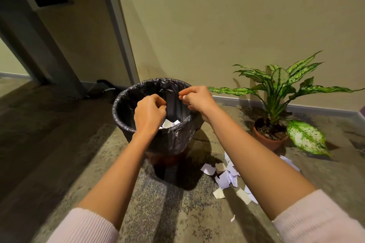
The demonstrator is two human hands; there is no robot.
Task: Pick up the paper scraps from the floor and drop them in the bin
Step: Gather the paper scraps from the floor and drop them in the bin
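A bin [126, 124] lined with a black plastic bag stands on the floor against the wall. White paper scraps [168, 123] lie inside it. Both my hands hover over its opening. My left hand [150, 113] is above the near rim with its fingers curled in. My right hand [195, 97] is over the right side, fingertips drawn together. No paper shows in either hand. A pile of white paper scraps [225, 177] lies on the floor to the right of the bin, partly hidden by my right forearm. One tiny scrap [233, 218] lies nearer to me.
A potted plant [270, 136] with speckled green leaves stands right of the bin, close to the scraps. A grey desk leg [49, 45] and dark cables [102, 87] are at the left by the wall. The floor is speckled concrete.
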